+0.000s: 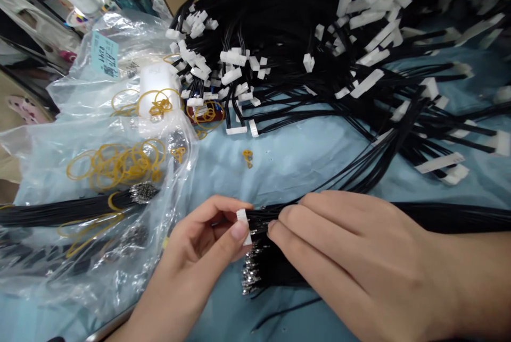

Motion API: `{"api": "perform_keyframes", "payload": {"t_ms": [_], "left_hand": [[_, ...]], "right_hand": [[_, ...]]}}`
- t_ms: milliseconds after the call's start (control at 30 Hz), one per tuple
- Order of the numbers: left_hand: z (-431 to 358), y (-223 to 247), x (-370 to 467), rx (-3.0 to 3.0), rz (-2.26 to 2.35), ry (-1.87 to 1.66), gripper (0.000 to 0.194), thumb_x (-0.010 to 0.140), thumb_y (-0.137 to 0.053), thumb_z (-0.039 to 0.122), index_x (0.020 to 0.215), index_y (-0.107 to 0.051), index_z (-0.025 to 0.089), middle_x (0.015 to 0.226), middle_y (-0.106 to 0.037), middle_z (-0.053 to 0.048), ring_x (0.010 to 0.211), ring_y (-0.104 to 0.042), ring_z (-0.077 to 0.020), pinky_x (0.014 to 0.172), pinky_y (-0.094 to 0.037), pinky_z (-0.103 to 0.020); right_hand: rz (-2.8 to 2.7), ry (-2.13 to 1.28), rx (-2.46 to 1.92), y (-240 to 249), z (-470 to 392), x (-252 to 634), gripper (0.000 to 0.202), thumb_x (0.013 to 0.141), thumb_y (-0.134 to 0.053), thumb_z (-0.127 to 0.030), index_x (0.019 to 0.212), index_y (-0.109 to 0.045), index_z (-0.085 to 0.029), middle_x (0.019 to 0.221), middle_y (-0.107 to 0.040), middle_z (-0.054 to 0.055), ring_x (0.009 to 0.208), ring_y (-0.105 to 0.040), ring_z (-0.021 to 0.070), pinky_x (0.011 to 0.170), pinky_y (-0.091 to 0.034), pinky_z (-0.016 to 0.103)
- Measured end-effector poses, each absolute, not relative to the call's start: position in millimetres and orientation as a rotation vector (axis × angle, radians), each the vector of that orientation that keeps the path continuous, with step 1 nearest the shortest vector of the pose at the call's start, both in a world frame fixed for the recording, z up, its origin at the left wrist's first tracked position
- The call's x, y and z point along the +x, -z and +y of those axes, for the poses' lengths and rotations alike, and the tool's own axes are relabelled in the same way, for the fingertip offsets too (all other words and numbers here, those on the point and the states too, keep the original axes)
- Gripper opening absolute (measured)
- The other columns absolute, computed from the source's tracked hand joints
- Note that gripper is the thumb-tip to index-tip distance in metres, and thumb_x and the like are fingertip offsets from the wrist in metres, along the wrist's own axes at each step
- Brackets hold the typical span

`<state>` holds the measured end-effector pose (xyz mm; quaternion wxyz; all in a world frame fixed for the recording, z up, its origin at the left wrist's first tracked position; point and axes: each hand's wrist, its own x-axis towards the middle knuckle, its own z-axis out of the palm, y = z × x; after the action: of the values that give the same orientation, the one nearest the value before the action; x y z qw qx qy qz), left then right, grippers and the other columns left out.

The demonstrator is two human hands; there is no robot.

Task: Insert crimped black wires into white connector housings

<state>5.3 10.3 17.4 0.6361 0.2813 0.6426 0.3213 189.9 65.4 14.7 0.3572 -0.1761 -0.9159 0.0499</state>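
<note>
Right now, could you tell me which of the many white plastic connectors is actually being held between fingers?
The small white plastic connector pinched by the left hand at the wire ends; all others lie loose in the pile.

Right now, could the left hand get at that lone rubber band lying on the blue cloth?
Probably yes. The rubber band lies on bare cloth just beyond the left hand with nothing between them, but that hand's grip is pinching a white connector.
</note>
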Motion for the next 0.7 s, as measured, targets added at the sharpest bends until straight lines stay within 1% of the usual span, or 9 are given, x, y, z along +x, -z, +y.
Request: {"api": "perform_keyframes", "payload": {"t_ms": [100,300,400,533,700], "left_hand": [[12.1,-18.1,5.6,0.651,1.478,-0.721,0.011,0.076,-0.071,0.038,0.086,-0.07,0.032,0.075,-0.061,0.005,0.073,-0.057,-0.0092,0.066,-0.055,-0.012],[13.3,-19.6,4.8,0.637,1.57,-0.743,0.017,0.066,-0.079,0.04,0.08,-0.075,0.031,0.074,-0.071,0.006,0.069,-0.06,-0.0075,0.06,-0.05,-0.006],[13.1,-20.2,4.3,0.597,1.59,-0.722,0.018,0.064,-0.081,0.039,0.079,-0.076,0.03,0.072,-0.072,0.005,0.067,-0.061,-0.0079,0.059,-0.05,-0.007],[15.1,-19.8,5.2,0.561,1.586,-0.715,0.015,0.065,-0.08,0.035,0.078,-0.077,0.029,0.072,-0.072,0.003,0.064,-0.061,-0.0088,0.058,-0.052,-0.01],[15.0,-21.5,4.9,0.522,1.577,-0.702,0.014,0.066,-0.08,0.032,0.079,-0.076,0.027,0.07,-0.07,0.004,0.063,-0.06,-0.0082,0.056,-0.053,-0.01]], "right_hand": [[-2.346,-0.114,-0.463,-16.1,65.5,190.2,0.037,0.082,-0.038,-0.001,0.063,-0.067,-0.012,0.063,-0.067,0.009,0.054,-0.061,0.0198,0.049,-0.053,0.032],[-2.327,-0.104,-0.445,-17.5,64.6,190.4,0.04,0.08,-0.034,-0.001,0.053,-0.06,-0.015,0.056,-0.063,0.008,0.049,-0.059,0.0195,0.048,-0.053,0.032],[-2.31,-0.122,-0.431,-17.3,64.9,189.9,0.042,0.079,-0.031,-0.001,0.05,-0.058,-0.016,0.052,-0.06,0.008,0.047,-0.058,0.0194,0.047,-0.053,0.032],[-2.322,-0.154,-0.395,-18.0,66.2,189.6,0.045,0.079,-0.029,0.0,0.05,-0.058,-0.016,0.051,-0.06,0.008,0.046,-0.058,0.0199,0.045,-0.052,0.032],[-2.337,-0.131,-0.425,-13.6,64.3,191.8,0.045,0.082,-0.028,-0.001,0.061,-0.066,-0.013,0.062,-0.066,0.008,0.054,-0.061,0.0199,0.051,-0.053,0.033]]}}
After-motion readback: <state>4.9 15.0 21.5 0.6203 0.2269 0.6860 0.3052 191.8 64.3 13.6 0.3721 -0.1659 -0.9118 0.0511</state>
